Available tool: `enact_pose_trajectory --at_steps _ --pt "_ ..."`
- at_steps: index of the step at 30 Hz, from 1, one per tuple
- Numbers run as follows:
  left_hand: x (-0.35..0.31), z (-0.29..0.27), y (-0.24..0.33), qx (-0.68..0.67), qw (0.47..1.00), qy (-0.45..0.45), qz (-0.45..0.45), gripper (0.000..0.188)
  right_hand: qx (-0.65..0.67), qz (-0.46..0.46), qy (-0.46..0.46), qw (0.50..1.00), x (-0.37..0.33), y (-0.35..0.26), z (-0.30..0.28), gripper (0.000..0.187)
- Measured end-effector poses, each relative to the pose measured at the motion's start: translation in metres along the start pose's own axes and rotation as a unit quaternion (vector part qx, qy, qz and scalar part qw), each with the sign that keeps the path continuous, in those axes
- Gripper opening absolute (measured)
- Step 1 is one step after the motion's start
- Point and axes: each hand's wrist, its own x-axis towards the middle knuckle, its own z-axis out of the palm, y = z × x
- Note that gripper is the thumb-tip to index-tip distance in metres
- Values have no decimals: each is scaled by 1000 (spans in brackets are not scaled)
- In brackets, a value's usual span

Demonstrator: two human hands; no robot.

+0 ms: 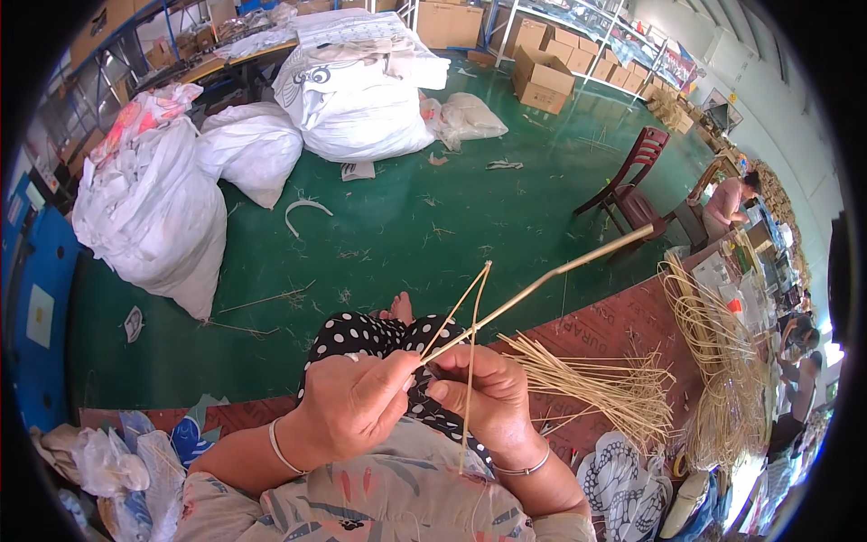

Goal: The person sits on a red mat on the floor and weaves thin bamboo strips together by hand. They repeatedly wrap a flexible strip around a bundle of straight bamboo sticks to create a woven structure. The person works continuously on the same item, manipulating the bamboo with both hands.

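My left hand (352, 404) is closed in a pinch round the lower end of a long tan stick (542, 276), which slants up to the right and is thicker toward its far end. A thin straw-coloured strand (476, 312) runs up from the same grip, folds sharply at its top and hangs down past my right hand (488, 393). The thumb and forefinger of that hand are drawn together close to the stick and strand. Exactly what lies between its fingertips is partly hidden. Both hands are above my lap, in dotted trousers (361, 332).
Right of my hands, a bundle of straw-coloured sticks (601, 384) lies on a reddish-brown board (623, 316), with coiled strands (722, 379) beyond. A wooden chair (637, 181) stands ahead right. White sacks (158, 212) fill the left. Another person (730, 200) works far right.
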Motion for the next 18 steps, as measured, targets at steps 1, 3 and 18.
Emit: enact_pose_trajectory --at_steps 1,3,18 --pt "0 1 0 -4 1000 1 0 27 16 7 -2 1000 0 -1 1 22" --pt "0 1 1 -9 1000 -1 -2 27 9 9 -3 1000 0 0 -1 22" --pt "1 0 3 -37 999 7 -21 24 -80 -30 4 996 -3 5 -3 22"
